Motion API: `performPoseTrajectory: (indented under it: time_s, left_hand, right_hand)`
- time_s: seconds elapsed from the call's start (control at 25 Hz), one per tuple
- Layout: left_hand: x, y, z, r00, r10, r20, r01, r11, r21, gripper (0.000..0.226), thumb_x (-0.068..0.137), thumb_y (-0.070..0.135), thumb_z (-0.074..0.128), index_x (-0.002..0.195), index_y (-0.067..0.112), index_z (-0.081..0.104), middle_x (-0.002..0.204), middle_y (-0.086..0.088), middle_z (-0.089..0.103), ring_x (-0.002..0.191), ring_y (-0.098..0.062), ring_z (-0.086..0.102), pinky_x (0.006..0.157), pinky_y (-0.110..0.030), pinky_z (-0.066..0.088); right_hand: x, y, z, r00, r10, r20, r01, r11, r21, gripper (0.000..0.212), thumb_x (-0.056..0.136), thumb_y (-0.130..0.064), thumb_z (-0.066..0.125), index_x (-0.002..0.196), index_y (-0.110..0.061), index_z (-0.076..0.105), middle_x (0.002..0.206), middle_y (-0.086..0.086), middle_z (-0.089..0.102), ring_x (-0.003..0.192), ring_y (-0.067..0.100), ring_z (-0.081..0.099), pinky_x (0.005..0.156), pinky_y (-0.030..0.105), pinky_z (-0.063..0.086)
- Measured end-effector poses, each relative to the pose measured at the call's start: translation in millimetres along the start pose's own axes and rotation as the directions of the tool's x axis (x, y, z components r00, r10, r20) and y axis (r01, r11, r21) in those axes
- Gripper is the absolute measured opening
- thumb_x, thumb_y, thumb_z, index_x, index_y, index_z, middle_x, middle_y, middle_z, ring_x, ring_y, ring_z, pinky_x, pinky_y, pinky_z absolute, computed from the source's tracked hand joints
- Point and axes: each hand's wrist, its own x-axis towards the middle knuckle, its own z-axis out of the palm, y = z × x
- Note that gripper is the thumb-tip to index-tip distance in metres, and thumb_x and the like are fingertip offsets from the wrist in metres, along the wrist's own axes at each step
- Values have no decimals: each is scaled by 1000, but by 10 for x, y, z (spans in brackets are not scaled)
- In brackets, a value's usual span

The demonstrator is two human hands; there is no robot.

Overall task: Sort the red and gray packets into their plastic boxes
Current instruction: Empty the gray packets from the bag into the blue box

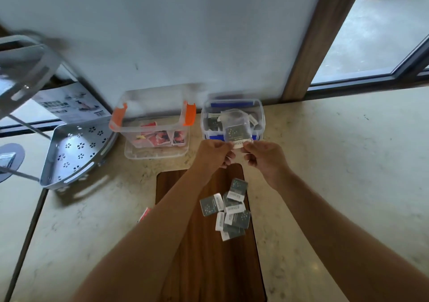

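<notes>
White wall [162, 35], window [376, 35], perhaps marble counter [336, 151].

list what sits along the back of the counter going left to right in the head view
metal corner shelf → orange-latched box holding red packets → blue-latched box holding gray packets, with both hands at its front edge.

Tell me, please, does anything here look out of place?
One red packet lies alone on the countertop, half hidden under the left forearm, apart from the gray packets piled on the wooden board. Otherwise nothing stands out.
</notes>
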Motion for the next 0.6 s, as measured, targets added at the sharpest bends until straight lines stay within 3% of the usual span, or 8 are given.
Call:
performPoseTrajectory:
  time_s: [0.12, 0.2, 0.28, 0.44, 0.6]
  left_hand:
    - [373, 95, 42, 1000, 1, -14, -1, 999, 39, 23, 96, 24, 65, 76, 14, 72, 60, -3, 73, 47, -13, 60, 48, -23, 52]
    - [551, 109, 45, 1000, 9, -25, -6, 992, 124, 25, 96, 26, 63, 75, 15, 73, 69, -9, 76, 46, -12, 59, 47, -23, 50]
    - [705, 98, 39, 999, -28, -28, 31, 992, 121, 22, 97, 24, 61, 83, 12, 72, 74, -13, 77, 48, -13, 59, 48, -25, 48]
    - [878, 79, 44, 996, -76, -36, 80, 990, 120, 19, 99, 21, 55, 99, 8, 69, 62, -3, 72, 42, -8, 58, 43, -20, 45]
    - [937, 67, 62, 989, -52, -136, 78, 978, 194, 25, 96, 23, 54, 85, 7, 69, 66, -6, 63, 50, -11, 53, 48, -21, 41]
  right_hand:
    - [322, -81, 38, 1000, -23, -17, 22, 999, -42, 20, 95, -16, 65, 78, -10, 72, 76, 14, 67, 66, 21, 57, 64, 34, 46]
    - [470, -96, 61, 999, -23, -32, 20, 995, -93, 22, 95, -18, 65, 76, -10, 72, 74, 14, 68, 63, 20, 57, 62, 32, 46]
    - [605, -91, 76, 999, -20, -42, 13, 989, -149, 19, 96, -20, 65, 80, -12, 73, 69, 7, 69, 58, 15, 59, 57, 27, 48]
    - [814, -57, 84, 1000, -4, -24, -1, 981, -192, 17, 98, -22, 62, 99, -7, 71, 77, 6, 73, 51, 6, 63, 48, 18, 48]
    - [906, -31, 82, 1000, -9, -3, 8, 974, -225, 16, 98, -23, 61, 91, -11, 68, 76, 7, 74, 49, 5, 65, 45, 12, 48]
